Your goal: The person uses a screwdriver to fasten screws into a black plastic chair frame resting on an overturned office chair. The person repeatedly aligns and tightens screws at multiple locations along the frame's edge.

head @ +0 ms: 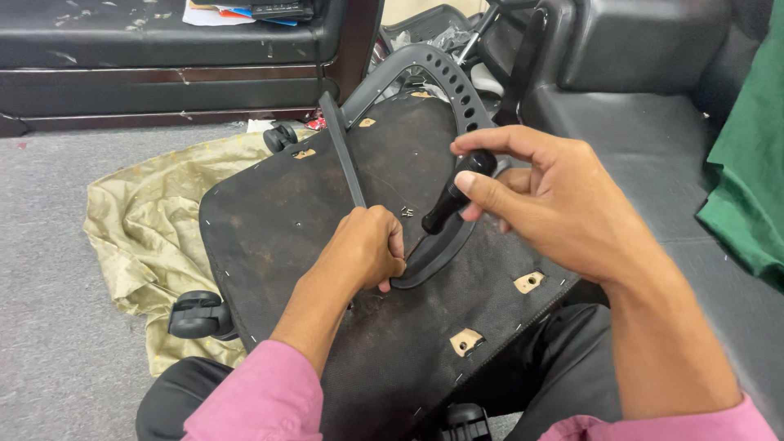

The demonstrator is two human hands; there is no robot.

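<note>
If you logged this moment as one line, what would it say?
left hand: presses armrest base on upturned chair seat | right hand: grips screwdriver handle, tip down | floor: olive cloth

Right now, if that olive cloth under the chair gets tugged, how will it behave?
The olive cloth is crumpled in folds, so probably floppy and light. The upturned chair seat and a caster lie over it, so it would likely snag rather than slide free.

A crumpled olive-gold cloth lies on the grey carpet floor at nine o'clock. A dark bench with papers on top runs along eleven o'clock. A green cloth hangs at three o'clock over a black sofa.
</note>
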